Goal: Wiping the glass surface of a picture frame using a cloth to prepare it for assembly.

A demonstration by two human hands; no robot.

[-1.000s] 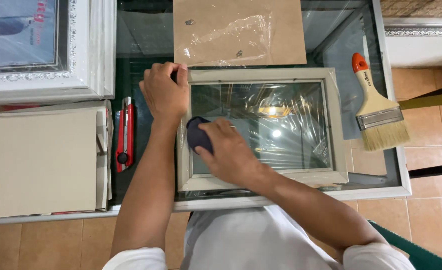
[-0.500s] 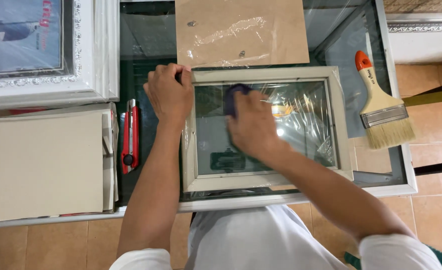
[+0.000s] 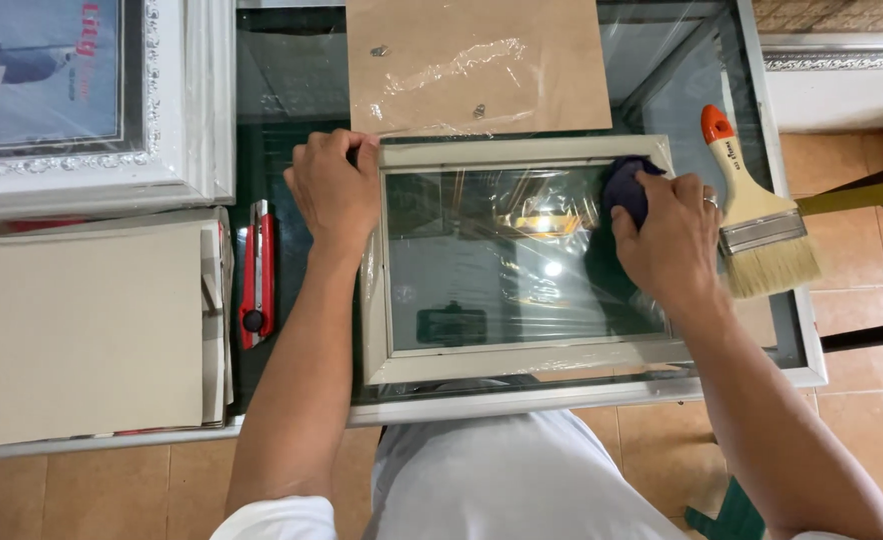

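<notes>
On the upper right corner of the glass pane, the right hand (image 3: 674,238) presses a dark blue cloth (image 3: 626,186), its grip curled down over the wad so that only the cloth's upper edge shows past the fingertips. Across the pane, the left hand (image 3: 335,186) lies flat on the upper left corner of the picture frame (image 3: 522,360), fingers spread and pressed down on the moulding, pinching nothing.

That pale, off-white frame lies face up in the middle of the glass tabletop (image 3: 282,90), wide side toward the person, with thin clear plastic film bunched along its left and lower edges. Its glass (image 3: 502,270) reflects a bright ceiling light and a dark rectangle.

Just beyond the frame's top edge lies a brown backing board (image 3: 477,60) with small metal fittings and a patch of clear film on it; its near edge meets the frame's top rail. To the right of the right hand, a paintbrush (image 3: 757,215) with an orange-tipped wooden handle and pale bristles rests on the tabletop, bristles toward the person, near the hand but apart from it. Left of the left forearm, a red utility knife (image 3: 257,275) lies lengthwise. Farther left sits a stack of grey cardboard sheets (image 3: 82,330), and above it an ornate white frame (image 3: 177,120) holding a picture.
</notes>
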